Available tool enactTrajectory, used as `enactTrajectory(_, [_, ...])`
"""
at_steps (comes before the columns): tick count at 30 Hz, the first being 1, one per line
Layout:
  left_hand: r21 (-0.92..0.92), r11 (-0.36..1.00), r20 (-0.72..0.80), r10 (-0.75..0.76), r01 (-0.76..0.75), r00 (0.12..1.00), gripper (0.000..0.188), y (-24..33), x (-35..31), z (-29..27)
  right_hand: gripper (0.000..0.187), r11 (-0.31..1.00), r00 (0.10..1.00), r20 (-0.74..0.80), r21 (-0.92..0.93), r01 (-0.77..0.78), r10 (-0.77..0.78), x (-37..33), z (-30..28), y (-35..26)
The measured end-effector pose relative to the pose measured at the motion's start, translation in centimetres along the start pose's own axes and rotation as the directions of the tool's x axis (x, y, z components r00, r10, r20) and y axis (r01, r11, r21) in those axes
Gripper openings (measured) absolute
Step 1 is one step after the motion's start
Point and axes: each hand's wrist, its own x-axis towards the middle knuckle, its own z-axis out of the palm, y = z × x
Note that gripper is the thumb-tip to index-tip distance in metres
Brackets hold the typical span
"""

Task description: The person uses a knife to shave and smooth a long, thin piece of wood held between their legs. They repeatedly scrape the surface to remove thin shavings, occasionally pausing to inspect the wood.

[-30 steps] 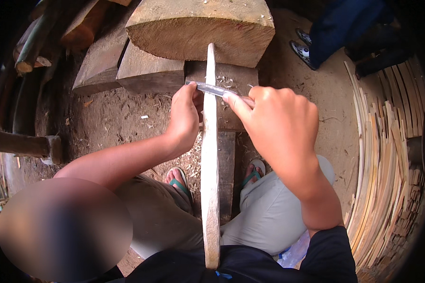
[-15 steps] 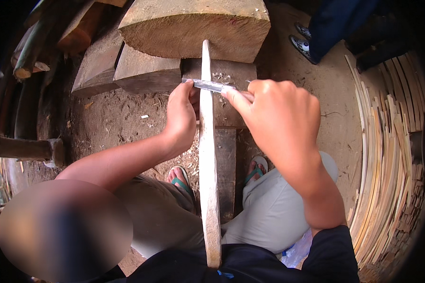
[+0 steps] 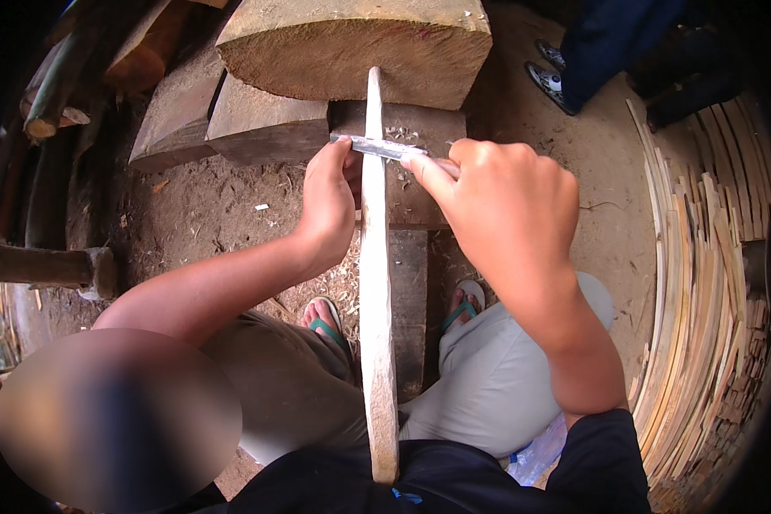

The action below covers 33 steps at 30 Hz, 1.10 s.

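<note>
A long pale strip of wood [image 3: 375, 283], tapered at its far end, points away from my body. The far tip meets the face of a big wooden block [image 3: 351, 56], and the thick near end rests against my dark shirt. Across the narrow part lies a knife [image 3: 377, 147], its metal blade touching the wood. My left hand [image 3: 327, 193] pinches the blade's left end, thumb on top, the other fingers mostly hidden. My right hand [image 3: 510, 201] is wrapped round the handle at the other end, knuckles up.
Beneath the strip runs a dark plank [image 3: 409, 300] between my sandalled feet, with shavings [image 3: 343, 283] on the dirt. Wooden blocks [image 3: 265, 128] lie far left, logs [image 3: 56, 111] beyond them. Thin wood strips [image 3: 702, 300] are stacked at right. Another person's shoes [image 3: 546, 84] show far right.
The knife has shifted very slightly farther away along the strip, both hands moving with it. My grip looks the same.
</note>
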Motion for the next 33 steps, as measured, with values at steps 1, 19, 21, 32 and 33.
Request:
enactTrajectory(1, [-0.004,1.000,0.006,-0.009,0.009,1.000,0.025,0.3,0.0,-0.1,0.043,1.000,1.000,0.003,0.014,-0.011,0.011,-0.1,0.0,0.1])
enactTrajectory(19, [-0.022,0.999,0.011,0.044,-0.044,0.999,0.027,-0.5,0.1,0.0,0.045,0.999,0.999,0.038,0.029,-0.033,0.032,-0.4,0.1,0.3])
enactTrajectory(21, [0.035,0.999,-0.032,0.027,-0.025,0.999,0.026,0.0,0.6,-0.1,0.044,1.000,1.000,0.024,0.015,-0.009,0.008,0.0,0.3,0.0])
enactTrajectory(32, [0.000,1.000,-0.056,0.003,-0.003,0.998,0.027,0.8,1.6,0.4,0.048,1.000,1.000,-0.023,0.020,0.000,0.000,0.7,1.4,-0.1])
enactTrajectory(33, [0.041,0.999,-0.079,0.004,-0.001,0.997,0.028,0.7,1.2,0.3,0.048,0.999,1.000,0.008,0.035,-0.021,0.021,0.4,1.1,0.0])
